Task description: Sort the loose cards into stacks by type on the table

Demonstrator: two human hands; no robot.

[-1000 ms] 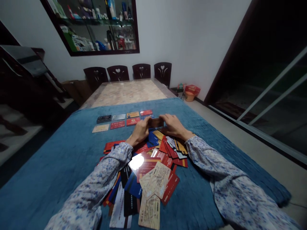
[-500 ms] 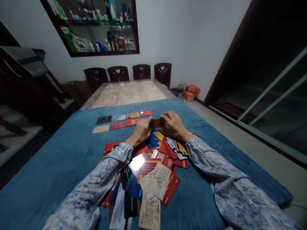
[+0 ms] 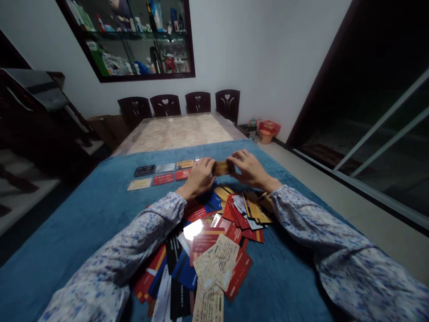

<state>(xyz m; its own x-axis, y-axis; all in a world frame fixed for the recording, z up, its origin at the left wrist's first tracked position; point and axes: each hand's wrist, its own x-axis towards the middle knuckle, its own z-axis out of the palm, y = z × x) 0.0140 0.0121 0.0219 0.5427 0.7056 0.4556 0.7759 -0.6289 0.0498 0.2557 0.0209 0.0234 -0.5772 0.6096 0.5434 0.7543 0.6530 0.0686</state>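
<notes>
Above the far end of a loose pile of cards, my left hand and my right hand pinch a brownish-gold card by its opposite ends. Whether it is one card or a thin stack, I cannot tell. Beyond and left of my left hand lie laid-out cards in two rows: a black stack, a silver card, a yellow card, red cards and a cream card. My left hand partly hides the rows' right end. Under my forearms spread red, blue, black, yellow and beige cards.
A blue cloth covers the near part of the table, and its bare marbled top shows at the far end. Several dark chairs stand behind it. A red and orange container sits on the floor at the right.
The held card now shows more of its gold face. My right forearm has shifted right, uncovering more yellow cards. My left hand covers more of the laid-out rows' right end.
</notes>
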